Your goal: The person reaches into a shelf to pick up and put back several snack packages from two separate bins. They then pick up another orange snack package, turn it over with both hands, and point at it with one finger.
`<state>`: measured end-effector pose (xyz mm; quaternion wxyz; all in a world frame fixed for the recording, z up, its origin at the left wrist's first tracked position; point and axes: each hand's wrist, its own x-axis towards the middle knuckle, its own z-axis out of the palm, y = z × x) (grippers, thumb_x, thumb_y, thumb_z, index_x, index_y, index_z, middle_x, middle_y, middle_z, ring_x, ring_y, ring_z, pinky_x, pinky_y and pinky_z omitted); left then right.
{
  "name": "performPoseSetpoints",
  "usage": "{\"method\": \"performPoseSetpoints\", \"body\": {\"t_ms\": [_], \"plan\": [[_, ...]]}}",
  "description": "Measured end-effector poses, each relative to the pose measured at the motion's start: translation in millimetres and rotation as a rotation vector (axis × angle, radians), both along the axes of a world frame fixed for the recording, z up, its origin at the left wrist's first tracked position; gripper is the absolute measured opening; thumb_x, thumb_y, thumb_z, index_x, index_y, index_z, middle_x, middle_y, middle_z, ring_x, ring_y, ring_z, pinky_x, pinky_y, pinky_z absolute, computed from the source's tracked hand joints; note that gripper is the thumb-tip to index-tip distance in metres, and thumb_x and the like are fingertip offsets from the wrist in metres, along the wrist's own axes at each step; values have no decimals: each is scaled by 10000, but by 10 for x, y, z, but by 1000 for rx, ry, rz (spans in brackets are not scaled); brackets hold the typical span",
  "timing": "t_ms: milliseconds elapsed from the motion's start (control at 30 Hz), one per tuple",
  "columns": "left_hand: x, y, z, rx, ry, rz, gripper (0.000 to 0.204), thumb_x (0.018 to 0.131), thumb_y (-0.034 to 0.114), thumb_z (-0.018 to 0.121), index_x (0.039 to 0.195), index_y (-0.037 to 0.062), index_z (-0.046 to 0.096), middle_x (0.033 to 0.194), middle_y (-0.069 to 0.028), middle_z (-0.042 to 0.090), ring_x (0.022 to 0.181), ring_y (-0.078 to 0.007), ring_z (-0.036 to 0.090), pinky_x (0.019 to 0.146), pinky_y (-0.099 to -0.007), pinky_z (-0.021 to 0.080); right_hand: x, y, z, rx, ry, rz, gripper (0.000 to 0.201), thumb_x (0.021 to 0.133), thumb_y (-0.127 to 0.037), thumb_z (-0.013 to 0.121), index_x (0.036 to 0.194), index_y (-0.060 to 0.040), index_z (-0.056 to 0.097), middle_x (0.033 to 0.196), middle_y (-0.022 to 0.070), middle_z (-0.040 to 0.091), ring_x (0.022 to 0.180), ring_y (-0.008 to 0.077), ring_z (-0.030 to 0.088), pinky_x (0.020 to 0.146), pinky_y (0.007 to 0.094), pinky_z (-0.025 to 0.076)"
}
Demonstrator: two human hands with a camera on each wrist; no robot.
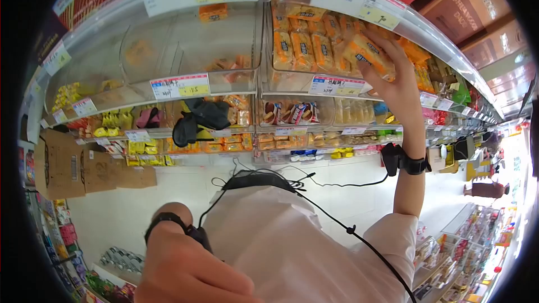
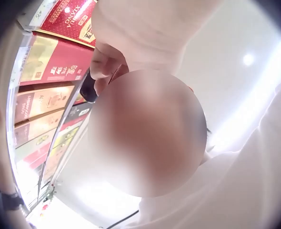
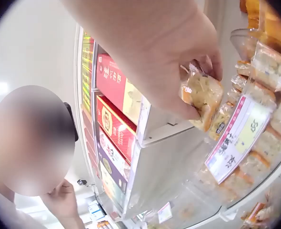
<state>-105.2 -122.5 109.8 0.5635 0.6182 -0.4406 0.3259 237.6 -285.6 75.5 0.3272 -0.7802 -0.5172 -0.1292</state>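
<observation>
My right hand is raised to a clear bin at the upper right and holds a wrapped snack between thumb and fingers. The packet has a clear and orange-yellow wrapper; in the right wrist view a pale, bread-like piece shows through it. Rows of matching packets fill the bin just beneath the hand. My left hand is raised close to the person's head, its fingers loosely bent. Nothing shows in its grasp. In the right wrist view the left hand is beside the chin.
A price tag fronts the packet bin. To the left is a sparsely filled bin. A black object hangs before the lower shelves. Gift boxes line the upper shelf. Cardboard boxes stand at the left; a cable crosses the shirt.
</observation>
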Motion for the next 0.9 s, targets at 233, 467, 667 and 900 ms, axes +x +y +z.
{"method": "performPoseSetpoints", "body": {"t_ms": [233, 467, 667, 900], "plan": [[-80, 118, 145, -222, 158, -373, 145, 921, -43, 612, 963, 86, 560, 729, -139, 646, 561, -243, 602, 448, -308, 414, 125, 61, -19, 148, 205, 9, 620, 842, -132, 819, 1365, 28, 524, 1251, 153, 668, 1065, 238, 677, 859, 374, 568], [-65, -30, 140, -358, -1, -72, 152, 918, -72, 595, 888, 69, 546, 696, -137, 622, 509, -223, 564, 409, -293, 389, 154, 96, 103, -25, 13, -8, 590, 861, -118, 822, 1365, 45, 563, 1321, 184, 641, 1230, 264, 626, 1062, 395, 475], [-164, 30, 232, -39, 172, -35, 141, 927, -76, 591, 920, 64, 605, 710, -124, 622, 517, -214, 558, 423, -296, 407, 553, 262, 116, -124, -162, -16, 568, 872, -246, 827, 1344, -7, 620, 1288, 183, 676, 1203, 319, 642, 1032, 410, 481], [-258, 131, 120, -256, 103, -257, 208, 936, -65, 593, 1020, 121, 632, 782, -129, 670, 579, -216, 593, 484, -292, 451, 814, 410, 84, -233, -296, -104, 518, 922, -419, 773, 1300, -78, 674, 1145, 165, 724, 1003, 350, 685, 907, 416, 527]]}}
